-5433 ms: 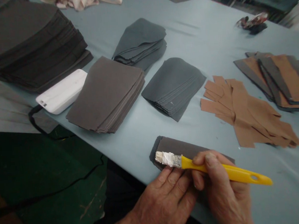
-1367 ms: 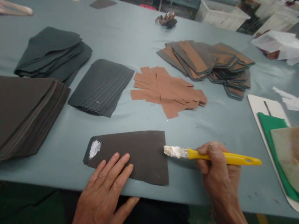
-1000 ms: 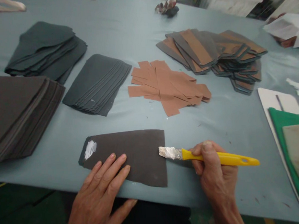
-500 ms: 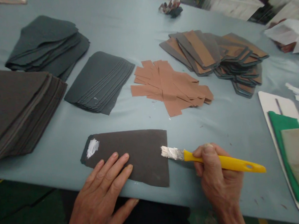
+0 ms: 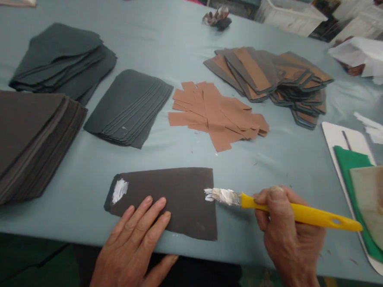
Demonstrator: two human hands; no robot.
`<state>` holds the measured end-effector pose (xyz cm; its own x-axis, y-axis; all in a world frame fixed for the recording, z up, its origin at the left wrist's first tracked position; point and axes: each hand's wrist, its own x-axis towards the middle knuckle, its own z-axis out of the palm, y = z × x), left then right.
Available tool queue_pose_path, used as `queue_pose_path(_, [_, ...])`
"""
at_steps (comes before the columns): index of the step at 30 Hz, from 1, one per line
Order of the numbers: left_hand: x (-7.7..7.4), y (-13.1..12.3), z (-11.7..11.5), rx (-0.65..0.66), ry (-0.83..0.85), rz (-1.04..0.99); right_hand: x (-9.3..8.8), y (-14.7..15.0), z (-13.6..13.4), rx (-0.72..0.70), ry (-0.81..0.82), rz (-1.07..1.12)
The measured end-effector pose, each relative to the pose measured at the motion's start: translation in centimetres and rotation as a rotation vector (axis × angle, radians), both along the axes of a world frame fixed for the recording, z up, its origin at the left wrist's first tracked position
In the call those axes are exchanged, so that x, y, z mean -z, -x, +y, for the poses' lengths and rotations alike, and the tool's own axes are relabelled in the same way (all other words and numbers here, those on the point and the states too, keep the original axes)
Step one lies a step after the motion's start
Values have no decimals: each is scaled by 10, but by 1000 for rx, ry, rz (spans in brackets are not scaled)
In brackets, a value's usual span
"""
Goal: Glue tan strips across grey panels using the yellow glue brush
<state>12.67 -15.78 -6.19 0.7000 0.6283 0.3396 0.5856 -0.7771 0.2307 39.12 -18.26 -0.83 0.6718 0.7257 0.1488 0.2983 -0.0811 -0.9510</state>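
A dark brown foam sheet (image 5: 169,201) lies flat on the blue-grey table, with a white glue smear (image 5: 119,191) near its left end. My left hand (image 5: 129,247) presses down on the sheet's lower edge, fingers spread. My right hand (image 5: 287,228) grips a yellow-handled glue brush (image 5: 299,212). The brush's metal-bound bristles (image 5: 223,196), coated white, reach the sheet's right edge.
Stacks of dark brown (image 5: 25,140) and dark grey sheets (image 5: 127,106) lie left and ahead. Tan strips (image 5: 217,116) and a tan-and-grey pile (image 5: 268,78) lie beyond. A white board with a green sheet (image 5: 352,168) sits at right. White crates (image 5: 289,14) stand behind the table.
The brush tip has moved onto the sheet's right edge, and the handle now slopes further down to the right. The sheet, earlier held curled in my hands, lies flat with a white smear.
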Motion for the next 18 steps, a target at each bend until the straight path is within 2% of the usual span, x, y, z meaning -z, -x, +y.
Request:
queue_pose_path(4, [-1, 2, -1, -4, -4, -1, 0, 4, 1, -80, 38, 2])
queue_pose_path(9, [0, 3, -2, -18, -15, 13, -2, 3, -1, -13, 1, 12])
queue_pose_path(11, [1, 2, -1, -20, -23, 20, 0, 3, -2, -27, -7, 37])
queue_pose_path(16, [-1, 2, -2, -11, -33, 27, 8, 0, -5, -77, 117, 18])
queue_pose_path(18, [-1, 2, -2, -11, -32, 31, 10, 0, -6, -61, 102, 20])
